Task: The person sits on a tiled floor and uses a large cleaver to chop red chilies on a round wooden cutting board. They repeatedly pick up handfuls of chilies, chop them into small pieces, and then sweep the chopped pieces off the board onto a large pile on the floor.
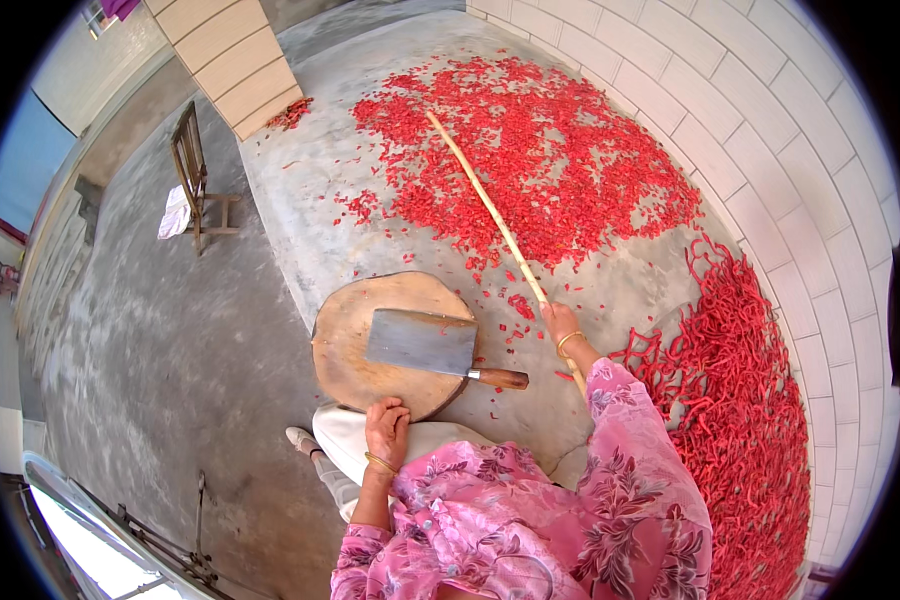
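My right hand (pixel 561 321) is closed around a long pale stick (pixel 487 201). The stick's far end lies over chopped red chili peppers (pixel 525 150) spread on the concrete floor. My left hand (pixel 388 431) rests at the near edge of a round wooden chopping block (pixel 345 322), with its fingers curled; whether it grips anything cannot be told. A cleaver (pixel 421 341) lies flat on the block, its wooden handle jutting past the right edge. Whole red chili peppers (pixel 742 420) lie in a heap to the right of my right arm.
A tiled wall (pixel 750 150) runs along the right side. A tiled pillar (pixel 232 67) stands at the upper left, with a small pile of red pieces (pixel 291 113) by its base. A wooden chair (pixel 191 176) with a white cloth (pixel 175 214) stands at the left.
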`<state>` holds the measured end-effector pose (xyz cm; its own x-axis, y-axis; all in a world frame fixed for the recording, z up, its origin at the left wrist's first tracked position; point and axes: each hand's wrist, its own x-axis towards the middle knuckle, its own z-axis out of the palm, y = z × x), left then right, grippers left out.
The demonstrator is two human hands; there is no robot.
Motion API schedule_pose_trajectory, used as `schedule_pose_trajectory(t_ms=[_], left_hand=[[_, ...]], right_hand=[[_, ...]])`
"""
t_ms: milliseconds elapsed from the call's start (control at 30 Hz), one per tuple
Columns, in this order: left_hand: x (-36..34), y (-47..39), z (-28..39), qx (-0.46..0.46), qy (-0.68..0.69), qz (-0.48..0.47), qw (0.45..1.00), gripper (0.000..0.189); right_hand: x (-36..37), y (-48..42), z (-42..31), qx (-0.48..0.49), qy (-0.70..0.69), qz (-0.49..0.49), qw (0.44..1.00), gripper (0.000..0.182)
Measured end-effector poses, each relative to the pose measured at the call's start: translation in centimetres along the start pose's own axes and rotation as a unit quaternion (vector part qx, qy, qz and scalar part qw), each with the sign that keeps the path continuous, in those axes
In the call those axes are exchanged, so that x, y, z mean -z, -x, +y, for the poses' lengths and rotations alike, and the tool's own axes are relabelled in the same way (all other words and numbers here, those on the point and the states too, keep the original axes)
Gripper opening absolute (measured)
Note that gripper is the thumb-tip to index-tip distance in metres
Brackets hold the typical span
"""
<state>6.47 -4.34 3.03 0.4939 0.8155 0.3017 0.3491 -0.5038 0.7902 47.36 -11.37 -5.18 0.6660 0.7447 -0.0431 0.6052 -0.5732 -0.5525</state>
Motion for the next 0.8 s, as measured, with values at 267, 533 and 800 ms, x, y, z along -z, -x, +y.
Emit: schedule_pose_trajectory(t_ms=[267, 533, 800], left_hand=[[0.2, -0.3, -0.2, -0.007, 0.002, -0.015, 1.0, 0.012], [0.1, -0.1, -0.2, 0.008, 0.009, -0.013, 1.0, 0.009], [-0.1, 0.0, -0.2, 0.004, 0.018, -0.009, 1.0, 0.01]], right_hand=[[-2.8, 0.9, 0.0, -0.114, -0.121, -0.011, 0.986, 0.048], [-2.0, 4.4, -0.1, -0.103, -0.08, -0.013, 0.991, 0.049], [0.1, 6.6, 4.1, -0.167, -0.039, 0.045, 0.984, 0.051]])
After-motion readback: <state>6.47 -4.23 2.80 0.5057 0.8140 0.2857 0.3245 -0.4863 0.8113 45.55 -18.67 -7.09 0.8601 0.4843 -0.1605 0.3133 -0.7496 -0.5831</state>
